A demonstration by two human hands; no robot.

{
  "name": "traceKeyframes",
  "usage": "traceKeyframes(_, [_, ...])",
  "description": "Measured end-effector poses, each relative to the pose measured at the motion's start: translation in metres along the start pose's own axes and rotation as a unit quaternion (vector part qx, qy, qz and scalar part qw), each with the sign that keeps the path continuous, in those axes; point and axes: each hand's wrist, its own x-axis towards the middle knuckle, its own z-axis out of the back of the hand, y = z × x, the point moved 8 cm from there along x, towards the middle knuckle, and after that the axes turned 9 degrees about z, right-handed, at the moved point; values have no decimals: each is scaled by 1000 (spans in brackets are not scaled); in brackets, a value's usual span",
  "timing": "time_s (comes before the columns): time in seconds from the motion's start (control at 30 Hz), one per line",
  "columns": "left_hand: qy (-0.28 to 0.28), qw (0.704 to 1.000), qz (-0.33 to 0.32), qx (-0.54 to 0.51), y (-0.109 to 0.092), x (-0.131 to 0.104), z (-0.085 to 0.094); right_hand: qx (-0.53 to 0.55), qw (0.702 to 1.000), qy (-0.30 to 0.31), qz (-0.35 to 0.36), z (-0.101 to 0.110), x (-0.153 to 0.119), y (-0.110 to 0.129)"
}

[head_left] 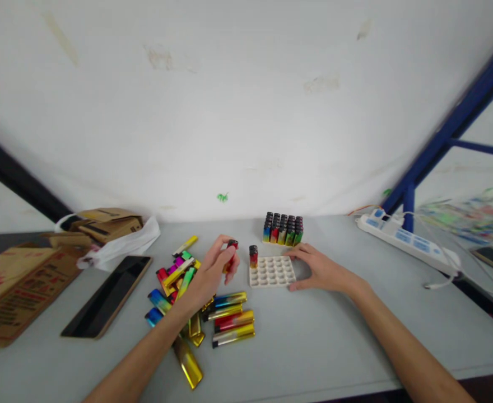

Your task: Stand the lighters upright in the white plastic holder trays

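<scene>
My left hand [217,268] is closed around a red lighter with a black top [232,244], held upright left of a white tray with rows of round holes [272,277]. One red and yellow lighter [253,257] stands in the tray's back left corner. My right hand [314,270] rests at the tray's right side, thumb and fingers spread along its edge. Below my left hand lies a loose pile of shiny coloured lighters [187,358], with several more [235,334] lying side by side to its right.
Behind the tray stands a block of upright lighters [283,229]. On the left are a black tablet [107,296], a white plastic bag [124,245] and cardboard boxes [15,291]. A power strip [410,242] with cables lies on the right.
</scene>
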Motion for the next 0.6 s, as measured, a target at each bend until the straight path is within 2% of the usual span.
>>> traceKeyframes(0.1, [18,989,-74,128,-12,-5,-6,-4,1000,-3,4,0,0,1])
traceKeyframes(0.17, [41,969,-130,204,-18,-8,-11,-7,1000,-3,1,0,1,0])
traceKeyframes(0.27, [38,937,-177,298,-18,-8,-15,-10,1000,2,-2,-1,1,0])
traceKeyframes(0.43, [1,916,-179,358,-16,-6,-17,-9,1000,0,1,2,1,5])
traceKeyframes(0.6, [-3,936,-136,326,-11,-2,-20,-5,1000,-4,1,3,2,6])
